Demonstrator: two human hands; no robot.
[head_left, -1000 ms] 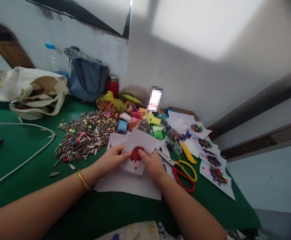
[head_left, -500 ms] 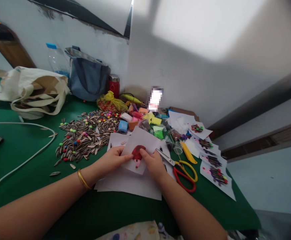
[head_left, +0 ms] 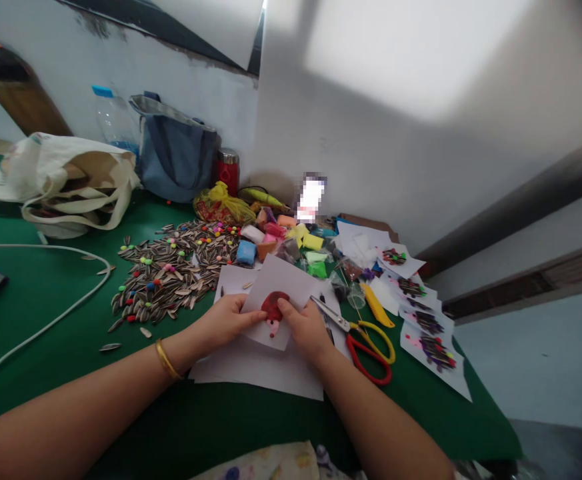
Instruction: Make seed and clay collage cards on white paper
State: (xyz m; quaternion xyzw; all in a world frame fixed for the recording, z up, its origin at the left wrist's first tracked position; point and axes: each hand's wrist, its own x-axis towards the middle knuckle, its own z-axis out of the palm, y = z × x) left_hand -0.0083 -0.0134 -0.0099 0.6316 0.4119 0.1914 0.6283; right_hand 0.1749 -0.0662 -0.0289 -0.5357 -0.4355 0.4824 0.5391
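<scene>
A small white paper card (head_left: 291, 283) is held up between both hands above larger white sheets (head_left: 265, 373). On the card sits a dark red clay hedgehog (head_left: 275, 305) with a pink face pointing down. My left hand (head_left: 231, 319) grips the card's left edge, thumb at the clay's side. My right hand (head_left: 308, 327) grips the right edge, its thumb resting on the red clay. The fingers behind the card are hidden. Just right of my right hand lie scissors (head_left: 355, 333) with red and yellow handles.
Left of the sheets spreads a pile of sunflower seeds (head_left: 171, 273) with coloured ones mixed in. Clay packets (head_left: 313, 241) lie behind the card. A yellow cutter (head_left: 377, 305) and several seed-covered hedgehog cards (head_left: 433, 333) are at right. A white cable (head_left: 71, 310) curves across the left.
My right thumb has shifted slightly up and left on the red clay. The card and my left hand look almost unmoved.
</scene>
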